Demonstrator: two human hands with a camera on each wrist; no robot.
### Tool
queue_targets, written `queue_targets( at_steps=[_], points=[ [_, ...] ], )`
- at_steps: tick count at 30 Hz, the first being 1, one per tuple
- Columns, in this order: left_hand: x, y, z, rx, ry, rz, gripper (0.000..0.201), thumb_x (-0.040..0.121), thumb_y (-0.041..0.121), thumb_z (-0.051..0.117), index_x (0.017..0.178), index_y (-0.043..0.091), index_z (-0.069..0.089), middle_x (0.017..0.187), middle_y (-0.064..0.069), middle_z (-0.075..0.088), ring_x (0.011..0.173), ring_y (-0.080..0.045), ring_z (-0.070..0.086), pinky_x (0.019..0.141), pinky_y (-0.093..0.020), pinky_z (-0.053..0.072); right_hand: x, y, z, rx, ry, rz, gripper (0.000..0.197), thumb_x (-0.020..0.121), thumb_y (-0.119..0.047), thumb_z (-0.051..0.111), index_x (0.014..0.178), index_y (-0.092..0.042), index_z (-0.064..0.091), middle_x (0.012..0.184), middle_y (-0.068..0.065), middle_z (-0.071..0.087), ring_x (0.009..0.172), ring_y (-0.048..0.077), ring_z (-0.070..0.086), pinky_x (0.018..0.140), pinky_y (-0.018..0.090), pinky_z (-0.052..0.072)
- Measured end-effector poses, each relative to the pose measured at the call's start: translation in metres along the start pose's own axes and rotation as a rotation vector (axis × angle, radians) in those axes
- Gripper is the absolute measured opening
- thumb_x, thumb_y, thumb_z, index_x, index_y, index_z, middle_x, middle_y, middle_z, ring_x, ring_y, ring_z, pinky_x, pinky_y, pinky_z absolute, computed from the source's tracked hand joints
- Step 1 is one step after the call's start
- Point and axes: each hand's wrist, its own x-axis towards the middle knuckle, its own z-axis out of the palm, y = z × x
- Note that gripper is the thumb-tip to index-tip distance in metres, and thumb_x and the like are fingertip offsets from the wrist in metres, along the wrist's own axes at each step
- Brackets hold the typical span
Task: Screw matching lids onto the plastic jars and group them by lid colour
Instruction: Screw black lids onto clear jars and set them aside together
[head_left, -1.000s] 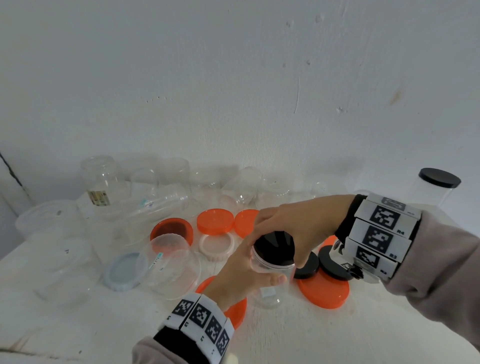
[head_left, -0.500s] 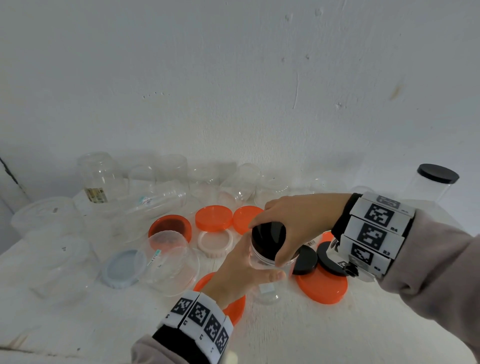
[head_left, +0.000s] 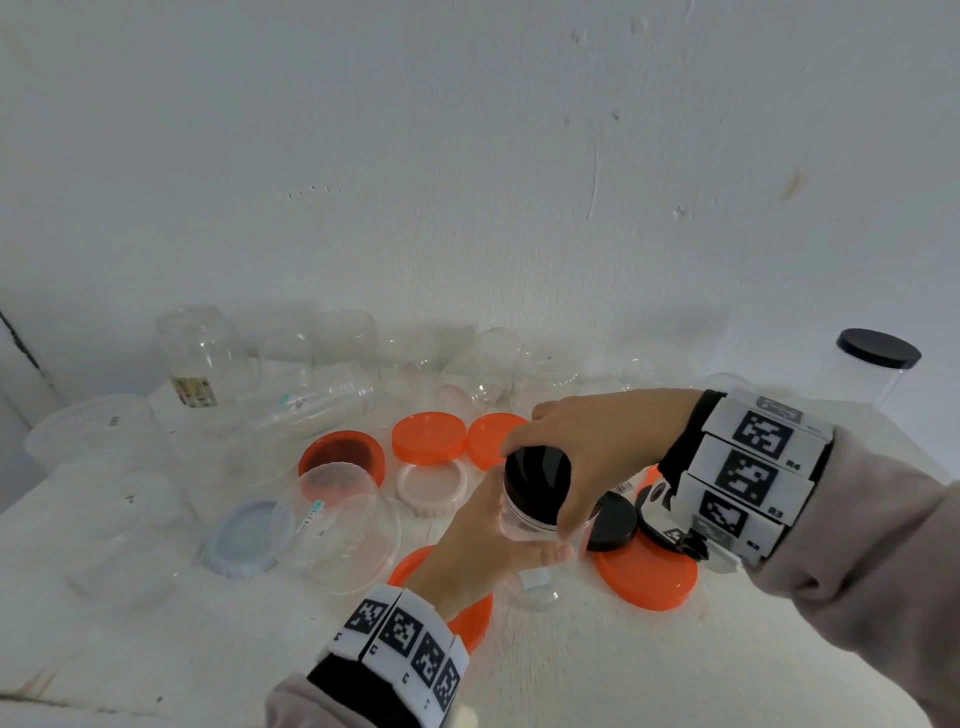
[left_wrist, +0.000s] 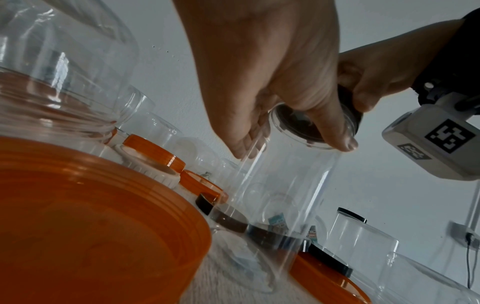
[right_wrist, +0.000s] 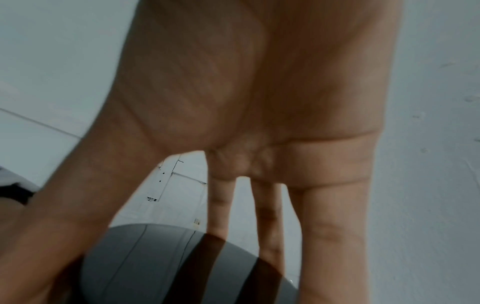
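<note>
Since a second ago, right hand (head_left: 587, 457) has twisted the black lid (head_left: 537, 480), fingers curled round its rim; left hand (head_left: 498, 540) grips the clear jar (left_wrist: 280, 195) standing on the table (head_left: 571, 670). Cross-threading could jam it.

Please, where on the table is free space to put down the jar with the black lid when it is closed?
Bare table lies near the front edge, between the big orange lid and the right sleeve. More bare surface lies beside the finished black-lidded jar at far right. The middle and left are crowded with loose lids and clear jars.
</note>
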Motion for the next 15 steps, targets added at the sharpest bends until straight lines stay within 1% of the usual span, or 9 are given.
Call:
queue_targets(
  at_steps=[3,5,7,9,11,15],
  points=[
    [-0.0005,-0.0002,-0.0001,-0.004,0.0,0.003,0.076,0.071,0.024,0.084,0.13,0.04,0.04,0.127,0.021,0.055,0.116,0.01,0.05,0.086,-0.006,0.04,0.0008,-0.0035,0.0024,-0.018,0.023,0.038,0.072,0.066,-0.058,0.077,0.127,-0.041,0.042,0.1,-0.014,0.044,0.095,0.015,0.054,0.077,0.032,0.054],
    [-0.0009,0.0002,-0.0004,-0.008,0.002,0.004,0.075,0.071,0.024,0.084,0.128,0.042,0.04,0.127,0.022,0.055,0.116,0.011,0.05,0.085,-0.005,0.041,0.0018,-0.005,0.0036,-0.031,0.034,0.053,0.07,0.065,-0.061,0.075,0.124,-0.039,0.045,0.101,-0.01,0.047,0.093,0.017,0.058,0.077,0.035,0.056],
    [-0.0012,0.0005,0.0,-0.009,0.003,0.008,0.076,0.07,0.024,0.084,0.129,0.042,0.04,0.128,0.022,0.054,0.117,0.011,0.049,0.085,-0.005,0.04,0.0024,-0.005,0.0036,-0.034,0.044,0.049,0.069,0.066,-0.06,0.075,0.124,-0.037,0.047,0.104,-0.008,0.049,0.093,0.015,0.056,0.077,0.034,0.056],
    [-0.0011,0.0005,0.0009,-0.008,0.004,0.009,0.079,0.071,0.023,0.084,0.133,0.038,0.039,0.13,0.021,0.053,0.118,0.01,0.049,0.086,-0.005,0.04,0.0015,-0.0039,0.0028,-0.026,0.039,0.031,0.072,0.068,-0.057,0.076,0.13,-0.035,0.046,0.109,-0.008,0.048,0.097,0.013,0.051,0.076,0.028,0.051],
    [-0.001,0.0009,0.0016,-0.007,0.008,0.009,0.079,0.071,0.022,0.084,0.134,0.037,0.038,0.13,0.02,0.054,0.116,0.012,0.049,0.083,-0.001,0.04,-0.0001,-0.003,0.0023,-0.019,0.039,0.01,0.073,0.07,-0.054,0.077,0.133,-0.034,0.045,0.113,-0.008,0.048,0.101,0.012,0.049,0.075,0.024,0.048],
    [-0.0022,0.0014,0.0025,-0.008,0.03,0.011,0.075,0.071,0.02,0.085,0.127,0.042,0.041,0.125,0.021,0.056,0.111,0.015,0.05,0.081,0.001,0.04,-0.0025,-0.0034,0.0052,-0.024,0.112,-0.016,0.066,0.07,-0.054,0.076,0.126,-0.028,0.054,0.11,-0.005,0.057,0.1,0.014,0.055,0.082,0.031,0.053]
  ],
)
